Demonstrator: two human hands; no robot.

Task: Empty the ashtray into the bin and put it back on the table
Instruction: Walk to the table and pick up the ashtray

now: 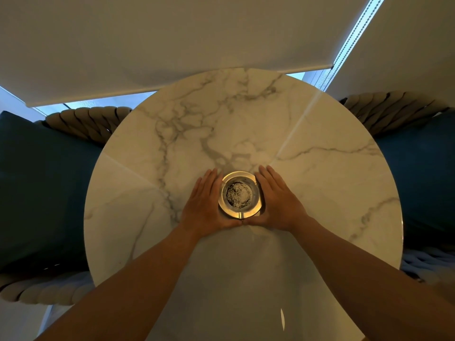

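A round glass ashtray point(239, 195) with grey-black ash in its bowl stands on the round white marble table point(320, 168), near the middle. My left hand point(206, 203) lies flat against the ashtray's left side, fingers straight and pointing away from me. My right hand point(275, 200) mirrors it on the right side. The two thumbs meet under the ashtray's near edge, so both hands cup it. The ashtray rests on the tabletop. No bin is in view.
A rope-woven chair with a dark teal cushion point(44, 193) stands at the table's left, and another with a teal cushion point(423, 183) at its right. Beige roller blinds point(172, 40) hang behind the table over a window.
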